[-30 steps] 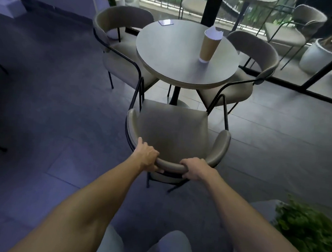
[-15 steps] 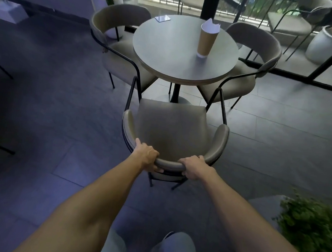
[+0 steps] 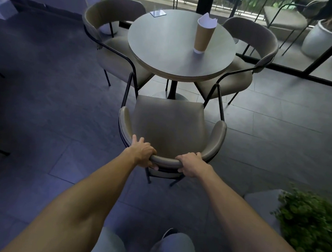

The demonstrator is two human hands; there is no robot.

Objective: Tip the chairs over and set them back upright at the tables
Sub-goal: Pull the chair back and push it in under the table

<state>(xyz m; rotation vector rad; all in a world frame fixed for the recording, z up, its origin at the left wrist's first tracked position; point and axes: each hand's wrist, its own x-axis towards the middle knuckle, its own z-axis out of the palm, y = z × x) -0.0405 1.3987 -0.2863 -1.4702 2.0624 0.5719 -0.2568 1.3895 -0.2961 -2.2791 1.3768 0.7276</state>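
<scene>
Both hands, left hand (image 3: 142, 151) and right hand (image 3: 192, 164), gripping the armchair (image 3: 168, 126) backrest, risking jolting the table (image 3: 166, 47) and toppling the paper cup (image 3: 204, 35).

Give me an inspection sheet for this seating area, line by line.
Surface: round grey table, top mostly bare; dark tiled floor.
Job's things: near beige padded chair with black metal frame upright, facing the table; two matching chairs, left and right, upright at the table.
Clutter: tall brown paper cup holding white paper; small flat card at the far edge.
Hands: left hand and right hand both grip the near chair's curved backrest.
Cables: nothing seen.
Surroundings: green leafy plant lower right; white planter beyond the black-framed glass.
</scene>
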